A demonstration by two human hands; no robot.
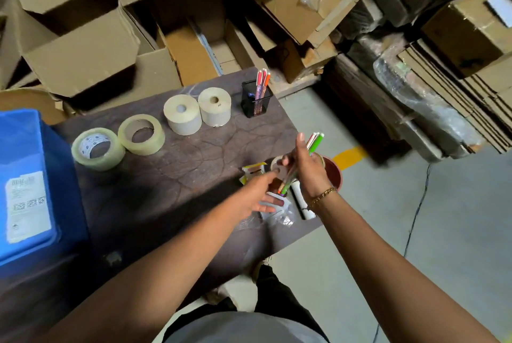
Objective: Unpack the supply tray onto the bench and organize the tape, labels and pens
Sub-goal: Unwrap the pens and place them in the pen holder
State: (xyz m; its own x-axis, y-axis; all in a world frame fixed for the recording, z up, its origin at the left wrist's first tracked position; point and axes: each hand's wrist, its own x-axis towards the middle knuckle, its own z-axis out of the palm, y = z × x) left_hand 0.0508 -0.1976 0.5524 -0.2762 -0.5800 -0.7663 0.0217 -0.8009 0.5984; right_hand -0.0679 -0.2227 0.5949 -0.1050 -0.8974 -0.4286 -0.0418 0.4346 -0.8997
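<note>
Two clear tape rolls (97, 148) (141, 134) and two cream label rolls (183, 114) (215, 106) lie in a row on the dark bench (177, 176). A black mesh pen cup (256, 101) at the far edge holds several pens. My right hand (307, 168) grips a bunch of green and white pens (302, 165) above a small pile near the bench's right edge. My left hand (256, 193) hovers over that pile with fingers spread, holding nothing.
A blue tray (30, 184) stands at the left end of the bench. The pile under my hands has white packets (277, 209), a white tube (303, 201), a yellow card (250, 172) and a red-brown cup (333, 172). Cardboard boxes (91, 46) crowd behind the bench; grey floor lies to the right.
</note>
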